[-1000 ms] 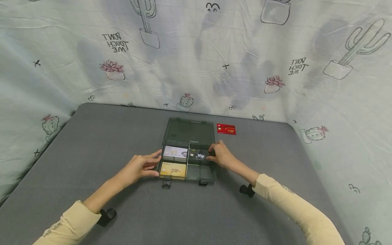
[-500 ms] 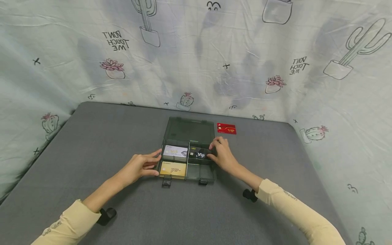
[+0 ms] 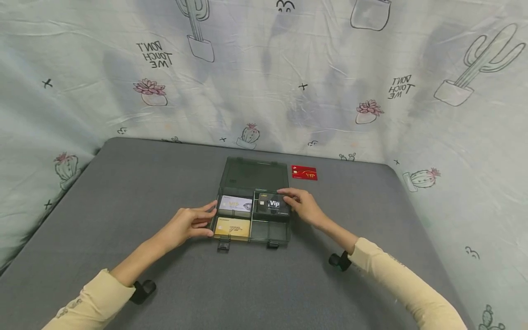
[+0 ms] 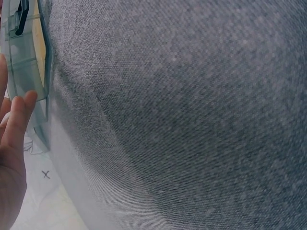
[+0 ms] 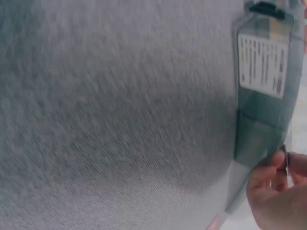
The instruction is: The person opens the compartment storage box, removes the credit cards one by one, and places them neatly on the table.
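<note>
A translucent dark green box (image 3: 254, 174) with its lid folded back stands on the grey table, divided into compartments. My right hand (image 3: 305, 207) pinches the right edge of a black VIP card (image 3: 269, 205) at the back right compartment; the card sits slightly raised. In the right wrist view the fingertips close on a thin dark edge beside the box. A white VIP card (image 3: 231, 202) lies in the back left compartment, a gold card (image 3: 227, 227) in the front left. My left hand (image 3: 187, 224) touches the box's left wall with fairly straight fingers and thumb.
On the table (image 3: 165, 174) behind and right of the box lies a red VIP card (image 3: 304, 173). Two latches, one a front left latch (image 3: 223, 246), hang from the box's front edge. A printed curtain (image 3: 264, 68) surrounds the table's back and sides.
The black card has risen slightly and shifted right, now showing more of its face. My right hand has moved a little rightward with it. The left hand has stayed at the box wall.
</note>
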Action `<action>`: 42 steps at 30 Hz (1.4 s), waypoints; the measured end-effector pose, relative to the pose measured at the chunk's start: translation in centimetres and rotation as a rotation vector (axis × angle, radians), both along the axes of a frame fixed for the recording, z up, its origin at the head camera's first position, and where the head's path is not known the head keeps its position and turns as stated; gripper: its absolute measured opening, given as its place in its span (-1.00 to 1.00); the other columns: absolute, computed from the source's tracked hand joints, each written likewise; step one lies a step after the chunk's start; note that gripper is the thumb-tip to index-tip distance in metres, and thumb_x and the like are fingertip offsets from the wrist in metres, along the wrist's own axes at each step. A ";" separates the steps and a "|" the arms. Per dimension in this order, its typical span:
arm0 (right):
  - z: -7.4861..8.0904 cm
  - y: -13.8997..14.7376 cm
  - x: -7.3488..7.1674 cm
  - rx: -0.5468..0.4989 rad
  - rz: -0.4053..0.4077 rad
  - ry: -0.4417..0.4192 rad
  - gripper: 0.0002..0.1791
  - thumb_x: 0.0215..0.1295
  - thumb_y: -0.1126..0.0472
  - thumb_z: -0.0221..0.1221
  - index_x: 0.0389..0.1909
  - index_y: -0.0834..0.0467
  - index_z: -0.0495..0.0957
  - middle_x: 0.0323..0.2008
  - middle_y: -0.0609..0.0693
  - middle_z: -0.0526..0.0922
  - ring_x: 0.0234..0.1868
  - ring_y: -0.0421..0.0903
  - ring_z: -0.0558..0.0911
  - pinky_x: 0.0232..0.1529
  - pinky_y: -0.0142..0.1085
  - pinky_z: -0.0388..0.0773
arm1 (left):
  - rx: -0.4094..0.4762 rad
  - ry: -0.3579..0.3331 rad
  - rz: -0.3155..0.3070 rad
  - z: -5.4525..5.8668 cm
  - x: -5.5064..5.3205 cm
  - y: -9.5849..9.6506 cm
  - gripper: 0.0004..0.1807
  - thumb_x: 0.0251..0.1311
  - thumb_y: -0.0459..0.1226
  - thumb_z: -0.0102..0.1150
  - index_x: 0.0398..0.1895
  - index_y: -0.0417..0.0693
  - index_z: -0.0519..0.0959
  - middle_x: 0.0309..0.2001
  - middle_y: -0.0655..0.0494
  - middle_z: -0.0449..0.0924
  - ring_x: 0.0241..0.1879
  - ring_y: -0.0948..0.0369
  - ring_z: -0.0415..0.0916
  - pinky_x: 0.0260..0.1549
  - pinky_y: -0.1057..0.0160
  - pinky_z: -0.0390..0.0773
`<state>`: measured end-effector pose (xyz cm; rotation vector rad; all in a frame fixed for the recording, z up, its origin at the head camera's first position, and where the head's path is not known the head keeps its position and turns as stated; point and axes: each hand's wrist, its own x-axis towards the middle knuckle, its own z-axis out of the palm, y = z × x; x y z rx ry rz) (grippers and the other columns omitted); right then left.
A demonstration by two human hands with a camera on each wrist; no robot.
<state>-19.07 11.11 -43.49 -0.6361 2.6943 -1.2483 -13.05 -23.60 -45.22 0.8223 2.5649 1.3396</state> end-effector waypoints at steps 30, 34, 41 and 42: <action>0.1 3.3 1.4 -0.206 0.067 -0.348 -0.40 0.07 0.33 0.41 0.20 0.20 0.51 -0.26 0.07 0.54 -0.58 -0.28 0.33 -0.50 -0.49 0.40 | -0.006 -0.015 0.000 0.1 -0.1 0.0 -0.35 0.02 -0.39 0.35 0.20 -0.49 0.39 0.37 -0.31 0.13 0.11 -0.11 0.47 -0.11 0.24 0.63; 0.1 3.2 1.5 -0.172 0.061 -0.336 -0.31 -0.04 0.35 0.47 0.21 0.14 0.51 -0.38 -0.02 0.41 -0.60 -0.27 0.12 -0.60 -0.46 0.15 | -0.013 0.000 0.000 0.0 -0.1 0.0 -0.35 0.02 -0.39 0.35 0.19 -0.50 0.40 0.36 -0.31 0.14 0.09 -0.10 0.48 -0.12 0.24 0.64; -0.2 3.7 1.6 -0.218 0.042 -0.295 -0.35 0.04 0.28 0.44 0.22 0.16 0.50 -0.57 -0.14 0.37 -0.56 -0.34 0.31 -0.59 -0.50 0.26 | -0.003 -0.018 0.003 0.3 0.0 0.1 -0.35 0.02 -0.40 0.35 0.20 -0.50 0.39 0.37 -0.30 0.13 0.10 -0.10 0.47 -0.11 0.24 0.63; -0.2 3.8 1.6 -0.227 0.039 -0.277 -0.36 0.04 0.27 0.44 0.21 0.15 0.51 -0.58 -0.16 0.35 -0.57 -0.34 0.30 -0.58 -0.49 0.25 | -0.004 -0.020 0.005 0.3 0.1 0.2 -0.35 0.02 -0.40 0.35 0.20 -0.49 0.39 0.37 -0.30 0.14 0.10 -0.10 0.47 -0.11 0.24 0.63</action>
